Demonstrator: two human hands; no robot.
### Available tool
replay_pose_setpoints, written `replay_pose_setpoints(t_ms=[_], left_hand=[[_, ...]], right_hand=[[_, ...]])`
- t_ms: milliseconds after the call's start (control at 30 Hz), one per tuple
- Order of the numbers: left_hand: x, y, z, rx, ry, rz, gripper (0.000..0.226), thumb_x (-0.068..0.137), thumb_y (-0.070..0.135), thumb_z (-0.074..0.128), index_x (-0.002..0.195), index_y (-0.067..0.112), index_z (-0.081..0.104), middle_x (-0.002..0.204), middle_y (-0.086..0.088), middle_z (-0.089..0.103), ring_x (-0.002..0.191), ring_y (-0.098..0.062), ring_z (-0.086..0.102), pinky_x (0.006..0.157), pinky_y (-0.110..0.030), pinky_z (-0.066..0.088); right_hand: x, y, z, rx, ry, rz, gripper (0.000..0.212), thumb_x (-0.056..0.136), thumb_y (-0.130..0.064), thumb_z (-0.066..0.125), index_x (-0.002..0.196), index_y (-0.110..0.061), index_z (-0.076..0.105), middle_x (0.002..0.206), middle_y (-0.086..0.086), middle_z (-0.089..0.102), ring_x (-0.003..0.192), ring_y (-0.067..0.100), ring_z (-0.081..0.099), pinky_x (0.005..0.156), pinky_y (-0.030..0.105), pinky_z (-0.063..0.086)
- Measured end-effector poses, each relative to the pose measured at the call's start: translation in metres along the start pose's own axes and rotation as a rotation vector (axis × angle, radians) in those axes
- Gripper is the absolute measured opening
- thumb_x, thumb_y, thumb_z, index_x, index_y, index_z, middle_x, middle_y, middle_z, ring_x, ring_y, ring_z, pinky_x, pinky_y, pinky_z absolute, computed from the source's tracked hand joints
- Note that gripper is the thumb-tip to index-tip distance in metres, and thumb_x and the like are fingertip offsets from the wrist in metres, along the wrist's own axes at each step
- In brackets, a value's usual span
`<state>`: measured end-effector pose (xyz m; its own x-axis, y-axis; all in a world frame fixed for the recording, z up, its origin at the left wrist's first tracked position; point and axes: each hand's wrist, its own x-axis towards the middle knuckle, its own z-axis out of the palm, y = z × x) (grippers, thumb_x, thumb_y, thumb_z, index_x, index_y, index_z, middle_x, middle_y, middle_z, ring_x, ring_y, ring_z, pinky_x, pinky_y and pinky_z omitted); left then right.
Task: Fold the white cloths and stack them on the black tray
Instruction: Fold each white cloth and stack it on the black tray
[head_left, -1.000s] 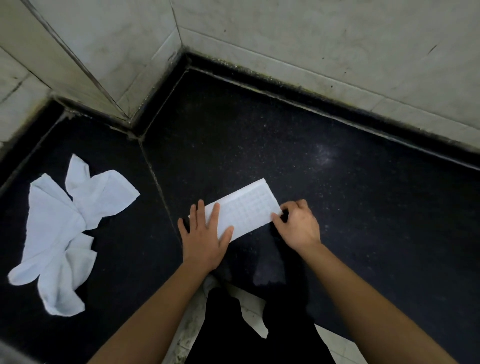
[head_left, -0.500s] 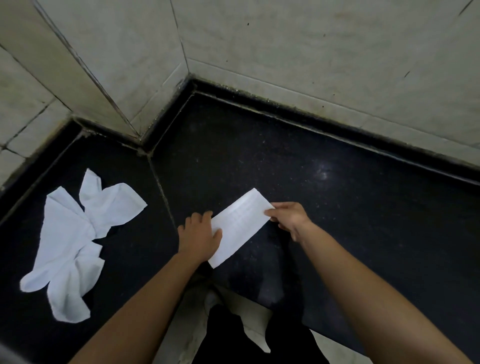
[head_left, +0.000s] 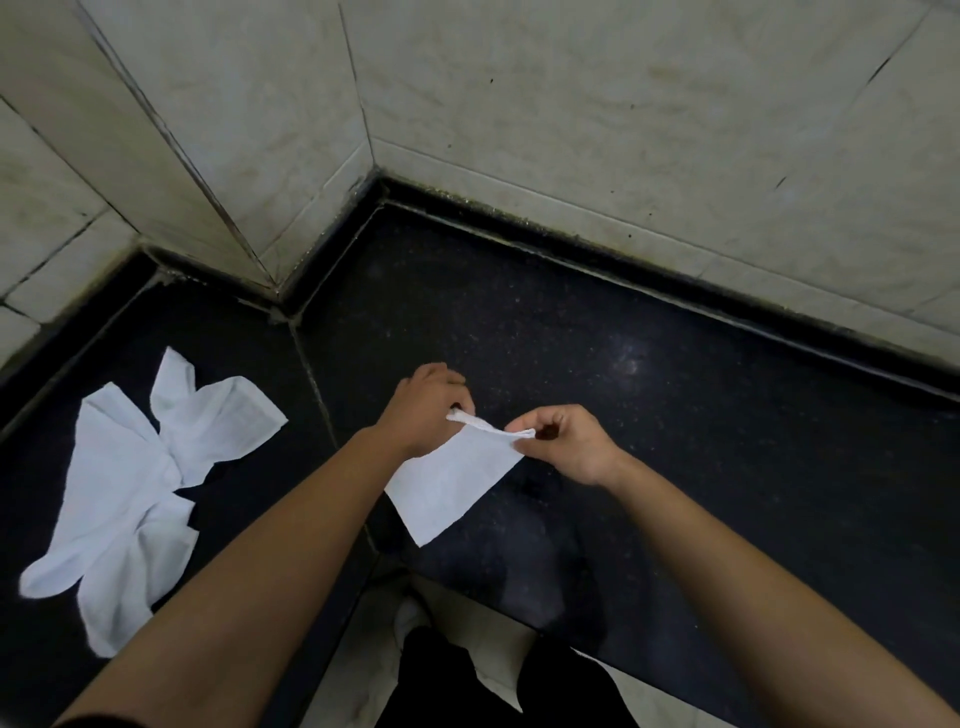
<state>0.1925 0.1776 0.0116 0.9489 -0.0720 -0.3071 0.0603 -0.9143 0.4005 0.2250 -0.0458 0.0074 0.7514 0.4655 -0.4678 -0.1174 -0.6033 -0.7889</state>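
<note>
Pale tiled walls (head_left: 623, 130) meeting in a corner ahead of me, dark speckled stone counter (head_left: 701, 467) with a grouted seam (head_left: 311, 364), my black trousers (head_left: 467, 686) below.

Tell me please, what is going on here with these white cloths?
A person is folding a white cloth above a black surface in a tiled corner. The left hand and the right hand each pinch one end of its upper edge, and the rest hangs down toward the surface. To the left, a heap of unfolded cloths lies crumpled on the same surface. No folded stack is in view.
</note>
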Motion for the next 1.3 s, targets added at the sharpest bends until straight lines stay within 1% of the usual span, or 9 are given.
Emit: replay_pose_setpoints(t_ms=[100, 167, 300, 400, 567, 733, 933, 1100, 1300], left_hand=[[-0.002, 0.006, -0.02, -0.048, 0.134, 0.035, 0.008, 0.088, 0.019, 0.07, 0.095, 0.023, 0.069, 0.102, 0.003, 0.066, 0.103, -0.015, 0.057, 0.09, -0.031, 0.046], [-0.002, 0.009, -0.034, -0.138, 0.295, 0.057, 0.01, 0.085, 0.016, 0.072, 0.093, 0.021, 0.071, 0.096, 0.003, 0.066, 0.096, -0.014, 0.056, 0.082, -0.028, 0.042], [-0.001, 0.016, -0.058, -0.221, 0.62, 0.118, 0.018, 0.079, 0.008, 0.073, 0.093, 0.019, 0.073, 0.093, 0.003, 0.068, 0.091, -0.006, 0.05, 0.076, -0.022, 0.035], [-0.01, 0.015, -0.051, -0.202, 0.713, 0.186, 0.025, 0.071, 0.002, 0.076, 0.092, 0.014, 0.072, 0.095, -0.001, 0.069, 0.093, -0.012, 0.055, 0.077, -0.019, 0.036], [-0.039, -0.015, 0.029, -0.12, 0.431, 0.185, 0.03, 0.064, -0.001, 0.076, 0.089, 0.016, 0.072, 0.097, -0.001, 0.07, 0.095, -0.026, 0.062, 0.077, -0.041, 0.054], [-0.084, -0.022, 0.1, -0.065, 0.12, 0.162, 0.022, 0.069, 0.006, 0.076, 0.086, 0.019, 0.074, 0.1, 0.002, 0.07, 0.098, -0.026, 0.064, 0.078, -0.039, 0.054], [-0.104, -0.014, 0.108, -0.031, 0.055, 0.133, 0.015, 0.078, 0.012, 0.075, 0.092, 0.015, 0.076, 0.125, -0.007, 0.062, 0.118, -0.028, 0.056, 0.086, -0.042, 0.053], [-0.106, -0.016, 0.1, -0.022, -0.104, 0.076, 0.016, 0.088, 0.029, 0.066, 0.103, 0.025, 0.073, 0.157, -0.002, 0.036, 0.139, -0.023, 0.032, 0.105, -0.041, 0.039], [-0.102, -0.014, 0.089, -0.071, -0.182, 0.03, 0.016, 0.088, 0.033, 0.063, 0.102, 0.031, 0.071, 0.157, 0.001, 0.036, 0.131, -0.021, 0.033, 0.104, -0.041, 0.035]], right_hand=[[-0.001, -0.014, -0.013, 0.038, 0.127, -0.043, 0.025, 0.085, -0.009, 0.078, 0.103, -0.026, 0.074, 0.099, 0.007, 0.075, 0.091, 0.017, 0.07, 0.092, 0.036, 0.056], [-0.003, -0.027, -0.024, 0.025, 0.222, -0.134, 0.026, 0.085, -0.011, 0.078, 0.105, -0.026, 0.075, 0.1, 0.005, 0.075, 0.093, 0.016, 0.07, 0.092, 0.035, 0.056], [-0.011, -0.052, -0.043, -0.083, 0.443, -0.393, 0.015, 0.085, -0.017, 0.078, 0.096, -0.027, 0.079, 0.093, -0.009, 0.069, 0.085, 0.005, 0.065, 0.078, 0.014, 0.049], [-0.016, -0.053, -0.046, -0.098, 0.459, -0.469, 0.013, 0.082, -0.019, 0.082, 0.093, -0.026, 0.078, 0.092, -0.01, 0.067, 0.083, 0.005, 0.064, 0.073, 0.011, 0.045], [-0.02, 0.003, -0.014, -0.406, 0.259, -0.427, 0.016, 0.083, -0.024, 0.081, 0.098, -0.027, 0.077, 0.099, -0.006, 0.069, 0.091, 0.012, 0.066, 0.082, 0.033, 0.055], [-0.044, 0.056, 0.028, -0.711, -0.105, -0.263, 0.017, 0.095, -0.033, 0.062, 0.108, -0.029, 0.072, 0.113, -0.006, 0.063, 0.107, 0.016, 0.059, 0.085, 0.033, 0.051], [-0.058, 0.073, 0.044, -0.726, -0.085, -0.369, 0.016, 0.085, -0.033, 0.063, 0.095, -0.024, 0.071, 0.129, -0.002, 0.055, 0.119, 0.02, 0.053, 0.093, 0.038, 0.051], [-0.057, 0.066, 0.042, -0.812, -0.232, -0.278, 0.023, 0.087, -0.042, 0.061, 0.101, -0.025, 0.069, 0.163, 0.003, 0.025, 0.154, 0.022, 0.009, 0.119, 0.039, 0.021], [-0.055, 0.057, 0.041, -0.845, -0.279, -0.281, 0.024, 0.083, -0.047, 0.062, 0.094, -0.028, 0.069, 0.16, 0.001, 0.033, 0.155, 0.02, 0.009, 0.121, 0.029, 0.006]])
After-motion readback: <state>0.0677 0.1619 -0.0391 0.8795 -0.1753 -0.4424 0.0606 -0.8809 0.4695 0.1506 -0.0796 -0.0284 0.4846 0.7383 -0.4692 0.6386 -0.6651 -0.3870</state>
